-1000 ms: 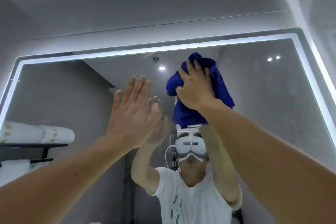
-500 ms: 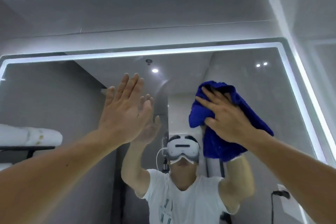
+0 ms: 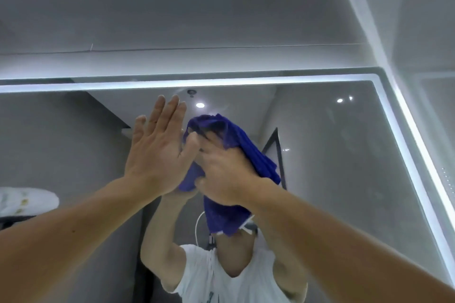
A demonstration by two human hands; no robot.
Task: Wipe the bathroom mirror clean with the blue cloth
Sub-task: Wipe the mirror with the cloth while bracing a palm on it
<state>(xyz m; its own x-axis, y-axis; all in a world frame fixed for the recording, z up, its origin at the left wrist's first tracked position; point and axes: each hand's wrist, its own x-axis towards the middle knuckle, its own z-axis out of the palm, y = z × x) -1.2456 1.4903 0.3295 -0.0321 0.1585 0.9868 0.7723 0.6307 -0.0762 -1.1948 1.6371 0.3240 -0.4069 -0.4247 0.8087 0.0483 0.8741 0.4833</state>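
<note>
Hanging bunched at frame centre, the blue cloth [image 3: 248,152] is running top to bottom on the mirror [image 3: 344,167]. You are gripping it with your right hand [image 3: 221,170]. Your left hand [image 3: 157,155], flat and empty, is lying just beside its left edge, likely blocking leftward strokes.

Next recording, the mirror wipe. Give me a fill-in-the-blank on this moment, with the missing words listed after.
1. The right hand grips a bunched cloth coloured ____.
2. The left hand, fingers straight, holds ____.
3. A lit strip borders the mirror along its top and ____ edges.
4. Rolled white towels show reflected at the picture's ____ edge.
Missing words: blue; nothing; right; left.
</note>
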